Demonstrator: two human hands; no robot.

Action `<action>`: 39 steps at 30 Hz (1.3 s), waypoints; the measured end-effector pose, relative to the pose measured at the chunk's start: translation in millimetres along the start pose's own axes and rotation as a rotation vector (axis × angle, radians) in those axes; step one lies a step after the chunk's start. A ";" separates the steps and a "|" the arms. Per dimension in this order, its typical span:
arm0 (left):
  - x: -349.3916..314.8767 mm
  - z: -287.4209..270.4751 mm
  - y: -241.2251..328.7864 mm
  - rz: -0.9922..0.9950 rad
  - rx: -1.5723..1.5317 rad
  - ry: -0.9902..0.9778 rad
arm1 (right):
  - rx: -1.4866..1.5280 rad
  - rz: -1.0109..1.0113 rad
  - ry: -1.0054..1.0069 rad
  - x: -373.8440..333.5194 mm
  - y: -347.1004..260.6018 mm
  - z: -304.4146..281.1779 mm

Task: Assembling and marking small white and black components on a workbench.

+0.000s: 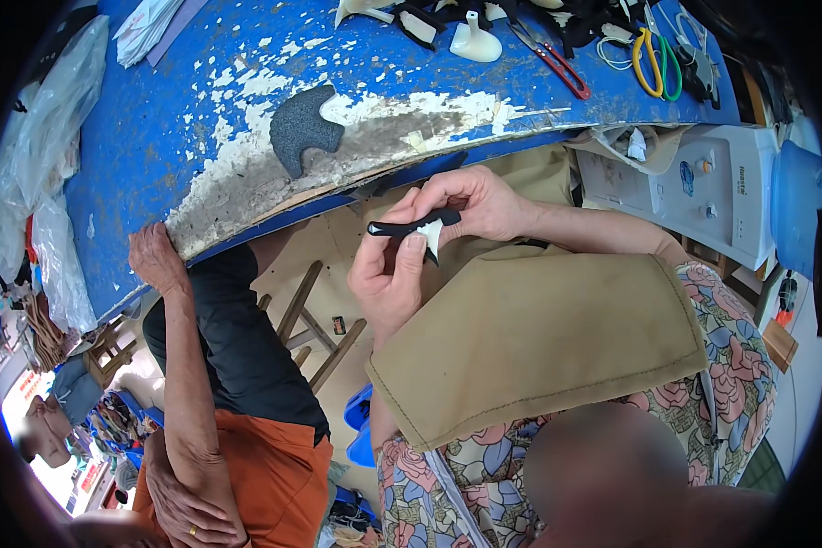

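Here, a small black piece (395,227) with a cream-white patch is held between the two hands, in front of the table's (137,128) near edge and above the lap. The piece is pinched from below by the left hand (382,281), its thumb set beside the cream patch and its fingers curled behind. Its upper side is gripped by the fingers of the right hand (484,205), which are drawn narrow, their tips partly hidden. The lap is covered by a khaki apron (539,329). On the worn blue table, a curved dark-grey foam piece (303,123) is seen near the edge; farther back, a white moulded piece (475,43), red-handled snips (564,75) and yellow-and-green-handled scissors (658,64) are laid out. At the left, the table's edge is touched by a co-worker's hand (158,258).
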State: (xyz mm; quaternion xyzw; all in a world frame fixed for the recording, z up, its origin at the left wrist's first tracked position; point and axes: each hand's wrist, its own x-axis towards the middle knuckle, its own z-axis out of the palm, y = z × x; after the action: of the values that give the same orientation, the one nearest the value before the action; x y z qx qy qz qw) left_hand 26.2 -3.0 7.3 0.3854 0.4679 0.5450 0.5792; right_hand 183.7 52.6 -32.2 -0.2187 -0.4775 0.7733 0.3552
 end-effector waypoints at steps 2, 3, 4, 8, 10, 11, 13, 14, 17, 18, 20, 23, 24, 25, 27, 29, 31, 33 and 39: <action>1.4 -0.3 -3.4 0.044 -0.040 0.024 | 0.057 0.012 0.003 2.7 -0.9 5.2; 1.6 0.7 -3.6 0.087 -0.085 0.044 | 0.111 0.025 0.011 3.0 -2.4 8.8; 1.0 1.5 -3.2 0.079 -0.120 0.083 | 0.109 0.026 0.006 2.9 -2.7 11.8; 15.2 8.5 -16.2 0.140 -0.245 0.041 | -0.064 -0.074 0.122 -2.3 -3.9 7.1; 12.6 2.4 -13.0 0.102 -0.234 0.022 | -0.096 -0.085 0.142 -1.8 -2.9 9.4; 11.3 -0.8 -13.0 0.058 -0.229 -0.008 | -0.122 -0.070 0.125 -3.1 -0.8 8.1; 6.3 -5.4 -6.8 0.054 -0.208 -0.002 | -0.139 -0.055 0.095 -3.2 -3.6 9.0; 2.9 -6.7 -1.8 0.050 -0.187 0.001 | -0.306 -0.102 0.065 -1.6 -10.2 11.5; 11.0 -5.0 -10.1 0.116 -0.219 -0.031 | -0.542 -0.264 0.145 0.8 -20.2 12.5; 11.1 -3.8 -10.2 0.115 -0.218 -0.033 | -0.586 -0.382 0.220 1.7 -21.5 13.4; 10.8 -0.2 -9.3 0.057 -0.247 -0.018 | -0.572 -0.378 0.215 -2.1 -22.3 10.8; 9.4 -1.9 0.0 0.048 -0.278 0.000 | -0.538 -0.349 0.182 -2.7 -21.0 10.3; 7.4 -5.9 -1.3 0.049 -0.276 0.011 | -0.519 -0.332 0.173 -1.8 -19.8 10.6; 4.4 -11.6 -3.8 0.045 -0.225 0.021 | -0.512 -0.328 0.162 0.4 -20.3 12.6; 8.4 -7.6 -2.6 0.036 -0.182 -0.014 | -0.640 -0.448 0.204 -2.2 -32.5 11.4; 7.1 -7.9 -3.3 0.077 -0.086 -0.015 | -0.473 -0.340 0.187 -3.3 -29.4 9.5; 7.1 -10.2 -5.2 0.084 -0.054 0.022 | -0.305 -0.227 0.158 -1.7 -29.1 11.8; 10.3 -9.4 -5.6 0.086 -0.028 0.041 | -0.322 -0.243 0.141 -1.3 -30.8 12.7; 5.4 -7.3 3.2 0.078 -0.088 0.016 | -0.497 -0.401 0.011 3.7 -30.8 12.0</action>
State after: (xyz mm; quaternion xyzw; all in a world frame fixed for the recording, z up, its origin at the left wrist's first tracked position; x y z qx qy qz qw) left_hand 18.2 2.2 7.8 0.3729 0.4328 0.5903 0.5702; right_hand 183.6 57.4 0.7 -0.2046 -0.6835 0.5463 0.4387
